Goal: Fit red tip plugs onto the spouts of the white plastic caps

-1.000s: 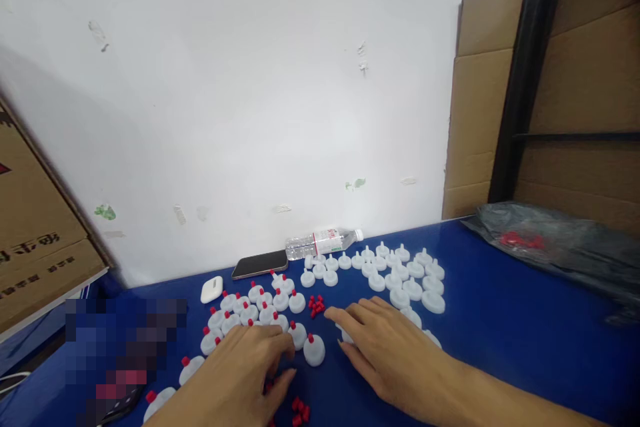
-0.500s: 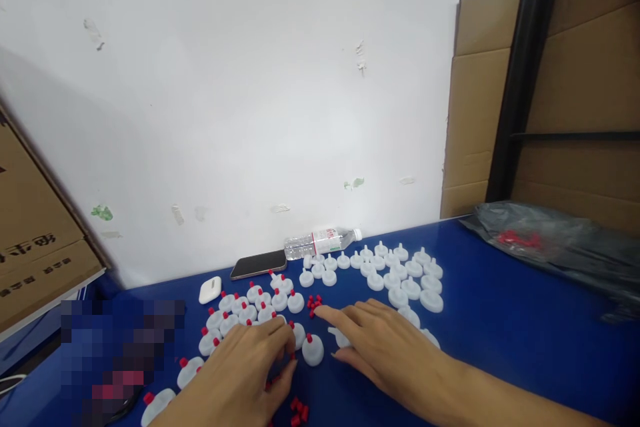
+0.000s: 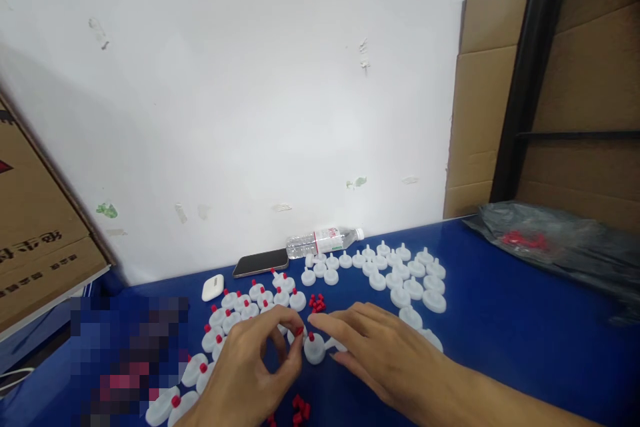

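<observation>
My left hand point(image 3: 253, 363) pinches a small red cap point(image 3: 299, 331) between thumb and fingertips. Across from it, my right hand point(image 3: 385, 343) is closed on a white nozzle lid point(image 3: 337, 345), whose spout points left; the rest of that lid is under the fingers. Between the two hands stands another white lid with a red tip point(image 3: 315, 350). Loose red caps lie in one pile point(image 3: 317, 303) beyond the hands and in a second pile point(image 3: 301, 408) nearer to me.
Several red-tipped white lids point(image 3: 229, 321) stand at left, partly behind my left hand. Bare-spouted lids point(image 3: 400, 295) cluster at right. Along the wall are a white case point(image 3: 213, 287), a phone point(image 3: 261, 263) and a lying bottle point(image 3: 325, 241). A grey plastic bag point(image 3: 555, 240) lies far right.
My left hand has lifted from near the closer red pile and now shows a red cap at its fingertips. The lid in my right hand has its spout closer to the left hand.
</observation>
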{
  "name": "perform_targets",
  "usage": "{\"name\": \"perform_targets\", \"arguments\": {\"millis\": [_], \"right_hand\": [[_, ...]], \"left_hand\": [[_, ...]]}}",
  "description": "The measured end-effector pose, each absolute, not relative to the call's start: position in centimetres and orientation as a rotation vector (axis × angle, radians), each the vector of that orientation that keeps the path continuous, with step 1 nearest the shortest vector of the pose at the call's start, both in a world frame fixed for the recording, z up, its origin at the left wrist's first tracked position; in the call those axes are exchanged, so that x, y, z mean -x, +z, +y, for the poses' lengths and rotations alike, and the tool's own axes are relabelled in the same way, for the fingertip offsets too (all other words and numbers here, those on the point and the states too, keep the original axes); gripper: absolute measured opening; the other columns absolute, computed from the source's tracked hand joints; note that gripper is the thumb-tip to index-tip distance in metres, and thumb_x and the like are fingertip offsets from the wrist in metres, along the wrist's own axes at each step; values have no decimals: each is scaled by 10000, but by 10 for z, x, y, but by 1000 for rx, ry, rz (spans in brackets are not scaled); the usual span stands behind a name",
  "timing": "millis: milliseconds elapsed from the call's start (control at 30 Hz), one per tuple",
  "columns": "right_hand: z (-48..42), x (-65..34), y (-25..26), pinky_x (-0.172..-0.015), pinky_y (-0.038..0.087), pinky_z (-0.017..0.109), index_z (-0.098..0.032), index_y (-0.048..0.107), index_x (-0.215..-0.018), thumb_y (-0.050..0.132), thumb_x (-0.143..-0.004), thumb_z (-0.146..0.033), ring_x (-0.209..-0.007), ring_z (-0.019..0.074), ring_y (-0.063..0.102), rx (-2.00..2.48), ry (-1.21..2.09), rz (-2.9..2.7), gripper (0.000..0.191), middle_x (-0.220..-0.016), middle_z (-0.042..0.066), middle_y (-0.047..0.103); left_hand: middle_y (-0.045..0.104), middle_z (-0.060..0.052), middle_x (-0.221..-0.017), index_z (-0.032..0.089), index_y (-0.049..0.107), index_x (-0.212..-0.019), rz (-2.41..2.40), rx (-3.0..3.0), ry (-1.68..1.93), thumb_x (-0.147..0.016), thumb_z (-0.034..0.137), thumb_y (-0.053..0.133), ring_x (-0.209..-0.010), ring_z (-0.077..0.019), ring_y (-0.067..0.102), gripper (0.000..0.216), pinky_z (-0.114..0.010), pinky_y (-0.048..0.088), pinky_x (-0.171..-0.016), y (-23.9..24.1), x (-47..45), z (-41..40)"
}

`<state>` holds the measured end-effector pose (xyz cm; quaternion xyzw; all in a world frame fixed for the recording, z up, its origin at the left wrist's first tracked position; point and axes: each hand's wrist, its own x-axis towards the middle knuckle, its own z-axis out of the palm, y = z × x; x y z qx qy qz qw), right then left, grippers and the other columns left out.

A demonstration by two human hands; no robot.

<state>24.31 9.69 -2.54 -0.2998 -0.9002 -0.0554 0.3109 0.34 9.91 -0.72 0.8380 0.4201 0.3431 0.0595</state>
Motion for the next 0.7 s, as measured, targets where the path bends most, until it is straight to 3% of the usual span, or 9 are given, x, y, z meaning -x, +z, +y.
{"name": "perform_targets", "arguments": {"millis": [100, 300, 467, 700], "right_hand": [[95, -242, -24, -758, 565, 321, -229, 365, -1493, 812, -825, -64, -870, 210, 690, 772, -173, -2379, 820, -1100, 13, 719], [95, -240, -29, -665, 528, 309, -163, 294, -1536, 850, -743, -50, -754, 202, 671, 750, -222, -2319, 975, -1006, 18, 727], [94, -240, -31, -683, 521, 304, -184, 305, -1534, 836, -758, -55, -780, 204, 688, 775, -195, -2308, 949, -1005, 10, 738], [96, -241, -31, -719, 553, 327, -196, 345, -1502, 786, -830, -96, -808, 206, 720, 765, -157, -2330, 810, -1029, 6, 751]], "left_hand": [[613, 97, -593, 258, 651, -1035, 1190, -2540, 1189, -950, 196, 618, -417, -82, 489, 110, -174, 401, -426, -9, -6, 99], [774, -13, -945, 253, 719, -1118, 999, -2566, 1213, -1005, 154, 560, -675, -98, 697, 218, -148, 485, -523, -10, -13, 97], [788, 59, -822, 291, 730, -1100, 1062, -2473, 1181, -985, 187, 625, -501, -73, 617, 187, -154, 461, -469, -20, -14, 94], [814, 31, -888, 274, 750, -1040, 973, -2480, 1190, -971, 166, 649, -587, -108, 710, 163, -178, 537, -554, -24, -17, 95]]}}
